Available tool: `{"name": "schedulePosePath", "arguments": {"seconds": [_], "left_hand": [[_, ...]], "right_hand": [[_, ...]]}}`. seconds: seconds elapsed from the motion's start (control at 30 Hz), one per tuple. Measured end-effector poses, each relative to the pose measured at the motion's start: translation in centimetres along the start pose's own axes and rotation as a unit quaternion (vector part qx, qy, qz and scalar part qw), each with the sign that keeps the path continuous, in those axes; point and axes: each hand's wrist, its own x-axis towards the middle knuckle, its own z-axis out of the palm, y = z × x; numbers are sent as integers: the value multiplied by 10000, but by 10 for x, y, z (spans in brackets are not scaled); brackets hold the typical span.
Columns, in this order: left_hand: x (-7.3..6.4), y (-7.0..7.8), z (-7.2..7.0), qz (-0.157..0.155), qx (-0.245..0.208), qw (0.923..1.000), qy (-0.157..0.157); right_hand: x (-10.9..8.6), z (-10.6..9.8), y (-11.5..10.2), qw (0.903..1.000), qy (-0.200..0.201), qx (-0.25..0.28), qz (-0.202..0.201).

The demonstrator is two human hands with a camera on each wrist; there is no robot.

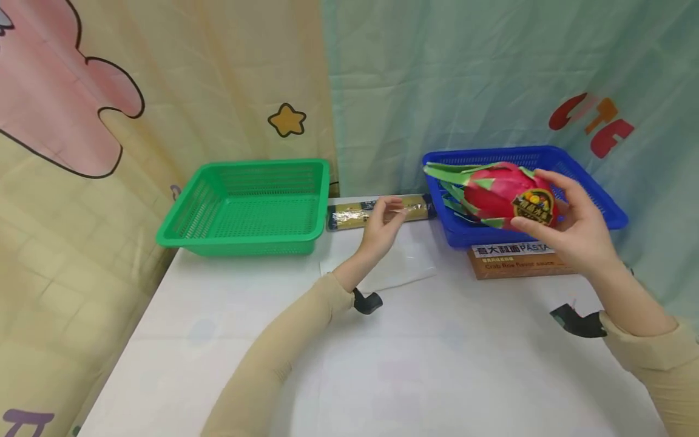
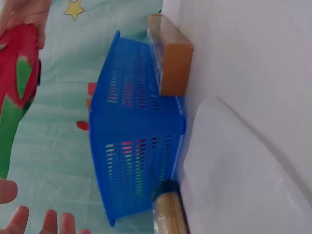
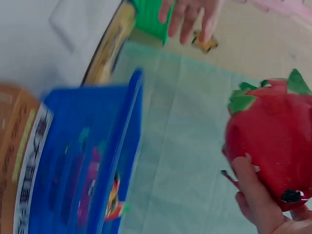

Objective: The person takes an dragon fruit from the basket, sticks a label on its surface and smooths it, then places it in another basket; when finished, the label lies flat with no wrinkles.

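Observation:
My right hand [image 1: 581, 233] grips a red dragon fruit [image 1: 499, 188] with long green leaf tips and a dark round label. In the head view the fruit overlaps the blue basket [image 1: 592, 185]; both wrist views show it raised above the rim. Its leafy end points left, toward my left hand [image 1: 382, 227]. That hand is raised over the table with relaxed fingers and nothing in them. Behind it lies a long yellow pack [image 1: 349, 216] with dark ends. Through the basket's slots in the right wrist view, pink and green things [image 3: 90, 178] show.
A green basket [image 1: 256, 246] stands at the back left. In front of the blue basket lies a brown pasta box [image 1: 519, 267]. A clear flat plastic sheet [image 1: 401, 267] lies mid-table. Curtains [image 1: 382, 79] hang close behind the baskets.

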Motion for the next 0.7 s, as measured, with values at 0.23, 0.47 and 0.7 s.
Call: {"name": "schedulePosePath", "arguments": {"seconds": [0.23,0.47,0.7], "left_hand": [[4,-15,40,-504,264,9922,-1113],[7,-23,59,-537,953,9866,-1208],[9,-30,64,-502,902,9905,-913]], "right_hand": [[41,-38,32,9967,797,53,139],[66,-63,76,9867,1103,-916,768],[77,-70,112,9742,1032,-1689,1080]]}}
